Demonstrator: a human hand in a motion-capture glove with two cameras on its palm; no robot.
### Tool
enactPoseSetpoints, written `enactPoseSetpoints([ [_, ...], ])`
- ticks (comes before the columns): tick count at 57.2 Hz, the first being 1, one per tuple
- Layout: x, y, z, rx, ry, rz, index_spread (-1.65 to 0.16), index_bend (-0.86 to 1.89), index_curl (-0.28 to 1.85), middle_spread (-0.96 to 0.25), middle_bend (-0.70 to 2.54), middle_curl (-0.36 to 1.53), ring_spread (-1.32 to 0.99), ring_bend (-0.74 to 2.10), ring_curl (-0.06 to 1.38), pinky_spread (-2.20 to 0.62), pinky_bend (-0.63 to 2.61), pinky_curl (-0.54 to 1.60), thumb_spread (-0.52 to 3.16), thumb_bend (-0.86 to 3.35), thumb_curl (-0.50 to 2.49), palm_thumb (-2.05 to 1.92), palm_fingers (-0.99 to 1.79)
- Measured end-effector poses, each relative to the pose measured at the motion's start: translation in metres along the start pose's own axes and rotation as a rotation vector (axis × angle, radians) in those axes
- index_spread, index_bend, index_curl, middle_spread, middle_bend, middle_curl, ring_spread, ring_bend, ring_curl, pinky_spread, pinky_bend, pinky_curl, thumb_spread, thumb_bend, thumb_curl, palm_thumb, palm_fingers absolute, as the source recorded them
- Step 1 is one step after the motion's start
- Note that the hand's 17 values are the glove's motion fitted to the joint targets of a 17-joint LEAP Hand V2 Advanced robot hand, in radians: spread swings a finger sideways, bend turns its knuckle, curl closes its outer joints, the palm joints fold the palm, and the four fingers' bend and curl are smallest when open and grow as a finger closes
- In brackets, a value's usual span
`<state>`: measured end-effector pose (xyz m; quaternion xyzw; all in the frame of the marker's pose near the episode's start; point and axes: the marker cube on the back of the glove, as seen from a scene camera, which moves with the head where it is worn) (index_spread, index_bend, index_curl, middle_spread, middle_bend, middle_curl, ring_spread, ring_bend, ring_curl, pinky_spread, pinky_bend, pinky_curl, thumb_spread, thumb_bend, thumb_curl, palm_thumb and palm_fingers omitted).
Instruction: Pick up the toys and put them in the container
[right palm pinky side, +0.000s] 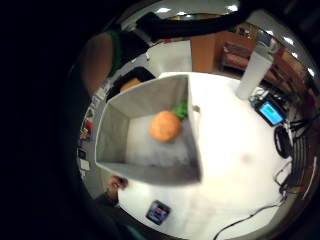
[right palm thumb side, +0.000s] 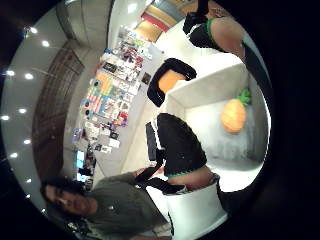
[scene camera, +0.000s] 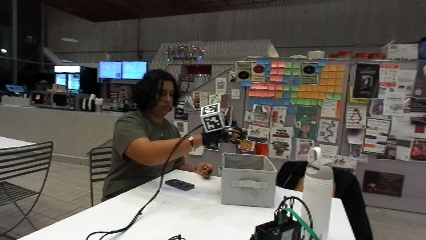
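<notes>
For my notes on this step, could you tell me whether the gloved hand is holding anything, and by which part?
Nothing seems held. The gloved right hand is raised above the grey container, and the orange toy already lies inside it.

open bin (scene camera: 248, 186) top; bottle (scene camera: 318, 192) beside it

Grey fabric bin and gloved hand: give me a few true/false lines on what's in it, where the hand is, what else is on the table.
1. An orange pineapple-shaped toy with a green top lies inside the grey fabric bin. True.
2. The black-gloved right hand rests on the white table. False: it is raised above the bin.
3. The bin lies tipped on its side. False: it stands upright, open side up.
4. A tall white bottle stands on the table beside the bin. True.
5. The bare hand rests at the table's edge. True.
</notes>
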<state>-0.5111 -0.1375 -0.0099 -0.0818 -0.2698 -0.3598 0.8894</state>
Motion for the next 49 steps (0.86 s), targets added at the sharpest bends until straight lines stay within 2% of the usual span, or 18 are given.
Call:
enactPoseSetpoints([
  [18,0.028,0.169,-0.051,-0.095,0.235,0.07,-0.45,0.4,0.6,-0.18,0.44,0.49,-0.25,0.65,0.34,-0.02,0.95,0.31,1.32,-0.05,0.32,-0.07,0.06],
  [23,0.042,0.202,-0.07,-0.112,0.286,0.113,-0.45,0.37,0.58,-0.17,0.42,0.47,-0.25,0.65,0.34,-0.02,0.95,0.31,1.29,-0.05,0.3,-0.07,0.05],
  [36,0.057,0.236,-0.092,-0.105,0.373,0.161,-0.45,0.34,0.54,-0.16,0.39,0.45,-0.24,0.62,0.32,-0.03,0.95,0.29,1.25,-0.05,0.26,-0.07,0.09],
  [49,0.058,0.248,-0.094,-0.116,0.349,0.138,-0.45,0.33,0.53,-0.15,0.37,0.44,-0.25,0.62,0.32,-0.03,0.93,0.27,1.24,-0.05,0.24,-0.07,0.14],
])
